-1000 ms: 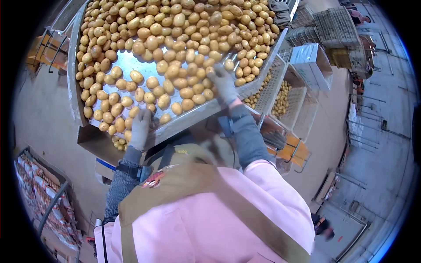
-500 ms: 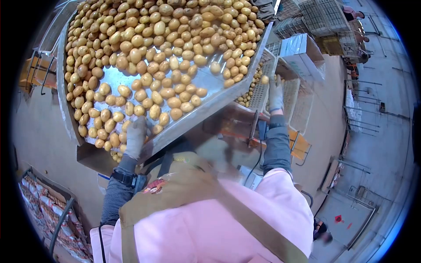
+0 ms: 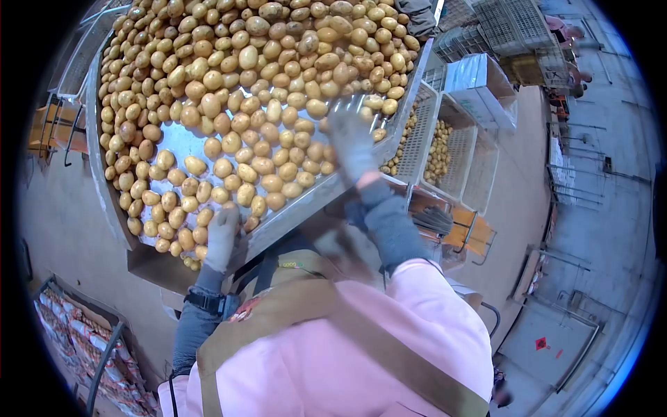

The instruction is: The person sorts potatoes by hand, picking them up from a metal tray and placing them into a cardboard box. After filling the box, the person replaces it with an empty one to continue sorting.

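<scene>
Many yellow-brown potatoes (image 3: 262, 165) lie in a wide metal tray (image 3: 295, 210) in front of me, heaped at the far side and thinner towards the near edge. My left hand (image 3: 222, 240), in a pale glove, is at the tray's near edge with its fingers curled down among the nearest potatoes. Whether it holds one is hidden. Over the tray's right part is my right hand (image 3: 356, 146), also gloved and smeared by motion. Potatoes lie close to its left side; its fingers and anything in them cannot be made out.
Right of the tray stand plastic crates (image 3: 458, 163) with smaller potatoes in them. A white cardboard box (image 3: 472, 80) and stacked crates (image 3: 514, 28) are beyond. Filled sacks (image 3: 90, 347) lie at lower left. Other people (image 3: 566, 31) are at the far right.
My right hand has moved left from above the crates to the tray's right part. The potato seen beside it there is gone from that spot. My left hand stays at the near edge.
</scene>
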`<state>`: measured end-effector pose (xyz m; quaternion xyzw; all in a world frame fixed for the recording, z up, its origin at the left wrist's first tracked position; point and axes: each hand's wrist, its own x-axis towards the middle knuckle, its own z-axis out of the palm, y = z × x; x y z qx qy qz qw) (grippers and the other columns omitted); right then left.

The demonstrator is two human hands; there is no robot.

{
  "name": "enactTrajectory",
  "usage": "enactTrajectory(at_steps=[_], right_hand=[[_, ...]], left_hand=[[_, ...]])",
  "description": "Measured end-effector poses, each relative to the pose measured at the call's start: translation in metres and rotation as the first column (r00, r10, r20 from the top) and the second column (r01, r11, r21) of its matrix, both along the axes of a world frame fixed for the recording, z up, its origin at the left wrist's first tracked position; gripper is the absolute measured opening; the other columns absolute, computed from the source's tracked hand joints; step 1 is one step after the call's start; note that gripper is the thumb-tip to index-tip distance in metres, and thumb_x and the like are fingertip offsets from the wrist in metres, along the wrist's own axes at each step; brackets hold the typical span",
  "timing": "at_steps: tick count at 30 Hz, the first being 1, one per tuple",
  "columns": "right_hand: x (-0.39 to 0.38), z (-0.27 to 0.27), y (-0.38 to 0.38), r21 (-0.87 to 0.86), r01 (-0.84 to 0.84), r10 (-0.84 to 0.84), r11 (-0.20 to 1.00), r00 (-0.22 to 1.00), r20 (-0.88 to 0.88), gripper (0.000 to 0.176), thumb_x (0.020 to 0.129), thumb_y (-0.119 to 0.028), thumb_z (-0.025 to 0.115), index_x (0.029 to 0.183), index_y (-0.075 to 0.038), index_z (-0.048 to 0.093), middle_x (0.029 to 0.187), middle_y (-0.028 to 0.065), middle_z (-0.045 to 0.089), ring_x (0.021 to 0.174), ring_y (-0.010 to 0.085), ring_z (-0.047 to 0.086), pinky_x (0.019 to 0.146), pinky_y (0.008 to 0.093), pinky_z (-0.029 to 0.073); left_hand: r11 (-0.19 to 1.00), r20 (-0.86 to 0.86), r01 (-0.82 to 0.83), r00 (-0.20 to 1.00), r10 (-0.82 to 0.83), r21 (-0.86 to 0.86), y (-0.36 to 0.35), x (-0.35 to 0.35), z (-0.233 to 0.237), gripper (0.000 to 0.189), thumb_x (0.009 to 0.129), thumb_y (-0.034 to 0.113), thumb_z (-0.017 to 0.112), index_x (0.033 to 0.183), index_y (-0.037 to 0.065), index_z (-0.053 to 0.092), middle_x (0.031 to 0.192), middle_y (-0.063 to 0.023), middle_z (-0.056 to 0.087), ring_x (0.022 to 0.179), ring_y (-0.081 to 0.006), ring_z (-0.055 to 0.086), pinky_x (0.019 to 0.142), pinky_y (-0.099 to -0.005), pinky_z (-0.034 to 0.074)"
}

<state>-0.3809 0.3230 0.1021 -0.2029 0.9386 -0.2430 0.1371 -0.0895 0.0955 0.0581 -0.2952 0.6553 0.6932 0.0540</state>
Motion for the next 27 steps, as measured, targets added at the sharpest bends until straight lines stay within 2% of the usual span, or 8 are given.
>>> enactTrajectory(at_steps=[2,7,9,14,17,19,23,27], right_hand=[[-0.055,-0.022,0.006,0.114,0.033,0.031,0.993,0.856,-0.516,0.032,0.090,-0.025,0.064,0.117,-0.007,0.062,0.113,0.0156,0.063,0.104,0.0353,0.062,0.092,0.0446,0.048],[-0.095,-0.073,-0.005,0.086,0.088,-0.060,0.992,0.958,-0.279,0.042,0.087,-0.022,0.066,0.124,-0.007,0.055,0.121,0.0198,0.059,0.109,0.0404,0.059,0.096,0.0463,0.047],[-0.054,-0.039,-0.001,-0.173,0.096,-0.152,0.980,0.924,-0.350,0.040,0.088,-0.021,0.066,0.124,-0.006,0.056,0.113,0.0201,0.061,0.110,0.0408,0.057,0.096,0.0472,0.046],[-0.008,0.061,0.105,-0.005,-0.027,0.021,1.000,0.870,-0.493,0.025,0.089,-0.025,0.067,0.106,-0.007,0.066,0.095,0.0195,0.064,0.093,0.0388,0.062,0.083,0.0491,0.049],[-0.064,0.025,0.222,0.133,0.528,-0.342,0.839,0.700,-0.627,0.044,0.091,-0.023,0.067,0.130,-0.006,0.058,0.122,0.0206,0.060,0.115,0.0365,0.058,0.099,0.0446,0.046],[-0.100,0.032,0.221,0.259,0.539,-0.281,0.801,0.722,-0.633,0.057,0.094,-0.021,0.066,0.146,-0.006,0.047,0.142,0.0200,0.053,0.129,0.0342,0.053,0.110,0.0411,0.041],[-0.122,0.052,0.087,-0.207,0.200,-0.227,0.958,0.967,-0.113,0.062,0.096,-0.025,0.060,0.153,-0.014,0.039,0.154,0.0183,0.041,0.135,0.0329,0.048,0.117,0.0432,0.032],[-0.154,-0.028,-0.007,0.227,0.063,0.069,0.972,0.843,-0.533,0.051,0.095,-0.024,0.058,0.145,-0.024,0.048,0.138,0.0143,0.052,0.120,0.0364,0.056,0.101,0.0471,0.045]], left_hand=[[1.000,0.051,0.003,0.999,-0.004,0.016,-0.002,-0.001,0.008,0.028,0.101,0.022,0.054,0.080,0.004,0.057,0.075,0.0022,0.050,0.070,-0.0072,0.041,0.060,-0.0263,0.034],[0.988,0.227,-0.041,0.974,0.006,0.149,0.012,-0.033,0.027,0.022,0.098,0.020,0.058,0.083,0.003,0.062,0.075,0.0003,0.057,0.063,-0.0055,0.051,0.053,-0.0229,0.040],[0.989,0.152,-0.013,0.988,-0.009,0.146,0.012,-0.039,0.012,0.018,0.098,0.018,0.060,0.093,0.002,0.066,0.077,-0.0011,0.061,0.064,-0.0056,0.057,0.050,-0.0207,0.042],[1.000,-0.014,0.014,1.000,-0.014,0.013,0.009,-0.070,0.023,0.021,0.097,0.012,0.060,0.111,-0.003,0.065,0.096,-0.0076,0.068,0.086,-0.0122,0.065,0.073,-0.0239,0.052],[0.971,-0.107,0.122,0.983,-0.146,-0.205,0.002,-0.094,0.031,0.031,0.091,0.003,0.058,0.121,0.001,0.065,0.117,-0.0126,0.066,0.104,-0.0212,0.065,0.091,-0.0316,0.052],[0.845,-0.286,0.142,0.901,-0.326,-0.515,-0.001,-0.124,0.028,0.040,0.085,0.000,0.058,0.124,0.007,0.065,0.122,-0.0128,0.065,0.105,-0.0252,0.065,0.091,-0.0331,0.053],[0.495,-0.052,0.322,0.797,-0.602,-0.807,0.011,-0.198,0.047,0.065,0.079,0.002,0.065,0.141,0.020,0.054,0.145,-0.0117,0.052,0.100,-0.0303,0.067,0.082,-0.0373,0.057],[0.183,0.308,0.542,0.688,-0.657,-0.820,0.016,-0.228,0.031,0.068,0.076,0.000,0.065,0.139,0.023,0.054,0.149,-0.0091,0.047,0.097,-0.0279,0.068,0.075,-0.0389,0.058]])
